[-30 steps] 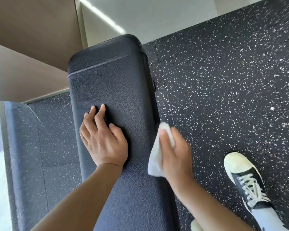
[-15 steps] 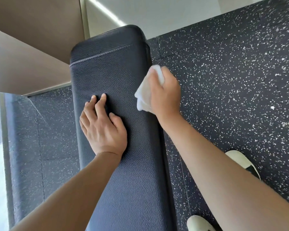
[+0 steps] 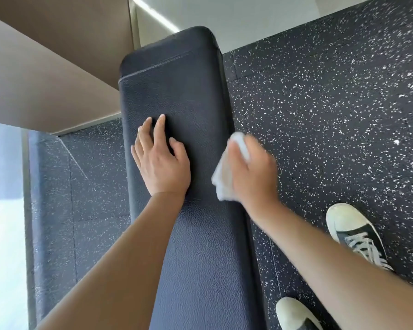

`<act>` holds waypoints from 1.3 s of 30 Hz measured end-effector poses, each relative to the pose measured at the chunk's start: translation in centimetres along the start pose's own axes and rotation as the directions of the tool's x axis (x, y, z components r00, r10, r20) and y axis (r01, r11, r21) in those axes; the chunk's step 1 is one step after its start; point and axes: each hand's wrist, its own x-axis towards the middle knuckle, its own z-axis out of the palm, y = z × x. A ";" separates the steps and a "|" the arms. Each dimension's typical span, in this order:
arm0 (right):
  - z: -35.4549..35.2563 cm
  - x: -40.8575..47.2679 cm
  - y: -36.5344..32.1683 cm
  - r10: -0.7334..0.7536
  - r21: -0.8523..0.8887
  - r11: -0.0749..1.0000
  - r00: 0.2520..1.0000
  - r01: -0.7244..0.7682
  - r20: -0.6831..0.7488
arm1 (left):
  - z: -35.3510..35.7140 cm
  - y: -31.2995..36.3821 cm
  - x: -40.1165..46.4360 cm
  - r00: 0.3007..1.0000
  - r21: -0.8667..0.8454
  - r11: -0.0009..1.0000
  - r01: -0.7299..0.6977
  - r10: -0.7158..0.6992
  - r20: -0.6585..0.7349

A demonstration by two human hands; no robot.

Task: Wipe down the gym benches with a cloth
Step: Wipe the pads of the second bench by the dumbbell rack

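- I see the worktop (image 3: 200, 246), a long black padded gym bench with a pebbled cover, running from the bottom of the view up to its rounded far end, where a stitched seam crosses it.
- My left hand (image 3: 161, 160) lies flat on the pad about midway along, palm down, fingers straight and close together, thumb out to the right; it grasps nothing.
- My right hand (image 3: 250, 172) grips a crumpled white cloth (image 3: 221, 179) and holds it against the right-hand edge of the bench, level with the left hand. The cloth bulges out above the fingers and hangs out below the palm on the bench side. Hand and cloth are blurred.
- Right of the bench is a black rubber floor (image 3: 332, 110) flecked with white.
- Two black-and-white lace-up sneakers stand on it: one (image 3: 353, 234) beside my right forearm, the other's toe (image 3: 296, 315) at the bottom edge.
- A pale wall (image 3: 236, 13) rises beyond the far end.
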 end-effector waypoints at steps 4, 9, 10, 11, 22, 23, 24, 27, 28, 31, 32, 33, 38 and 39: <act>2.0 8.0 -3.4 -0.020 -0.011 1.000 0.997 0.020 -0.078 | -0.2 -0.3 -1.0 0.998 -0.070 0.996 0.053 -0.055 -0.032; 1.6 4.8 -1.7 -0.068 -0.016 0.998 0.993 0.066 -0.093 | -2.1 -2.0 -11.2 0.995 -0.040 0.998 -0.048 0.051 0.084; 1.2 2.8 -0.7 -0.082 -0.033 0.996 0.993 0.079 -0.090 | -2.6 -2.7 -13.9 0.992 -0.028 0.997 -0.067 0.070 0.103; 0.6 0.6 0.4 -0.099 -0.056 0.994 0.992 0.094 -0.080 | -3.1 -3.4 -16.5 0.990 -0.015 0.997 -0.070 0.071 0.118; -3.2 -14.1 6.4 -0.113 -0.030 0.993 0.993 0.114 0.028 | -3.9 -5.3 -24.5 0.987 0.019 0.994 -0.104 0.101 0.128; -2.8 -12.2 5.3 -0.090 -0.031 0.995 0.996 0.091 0.026 | -4.0 -5.3 -24.5 0.986 0.017 0.993 -0.114 0.111 0.125; -2.3 -9.7 4.3 -0.054 -0.023 0.998 0.998 0.055 0.014 | -3.9 -5.3 -24.5 0.986 0.022 0.993 -0.116 0.112 0.127; -0.7 -1.6 0.5 -0.039 0.008 0.999 0.999 0.039 -0.025 | -3.8 -5.4 -24.5 0.989 0.036 0.994 -0.100 0.096 0.113; -0.3 0.4 -0.5 -0.067 -0.024 0.998 0.997 0.066 -0.048 | -3.8 -5.3 -24.5 0.989 0.036 0.994 -0.102 0.097 0.110; 0.5 2.1 -1.2 -0.089 -0.051 0.995 0.992 0.084 -0.090 | -3.8 -5.3 -24.5 0.989 0.030 0.994 -0.108 0.105 0.101; 0.5 1.2 -0.7 -0.074 -0.032 0.997 0.993 0.071 -0.096 | -3.8 -5.3 -24.5 0.990 0.031 0.994 -0.108 0.104 0.097; 0.4 -0.3 -0.1 -0.055 -0.008 0.998 0.994 0.055 -0.096 | -3.8 -5.2 -24.5 0.990 0.034 0.994 -0.106 0.103 0.095; -2.4 -12.4 6.6 -0.062 -0.036 0.998 0.997 0.060 -0.051 | -3.9 -5.2 -24.7 0.991 0.053 0.994 -0.096 0.090 0.096; -3.2 -14.9 8.0 -0.072 -0.028 0.997 0.997 0.071 -0.019 | -3.9 -5.3 -24.7 0.992 0.053 0.994 -0.092 0.086 0.094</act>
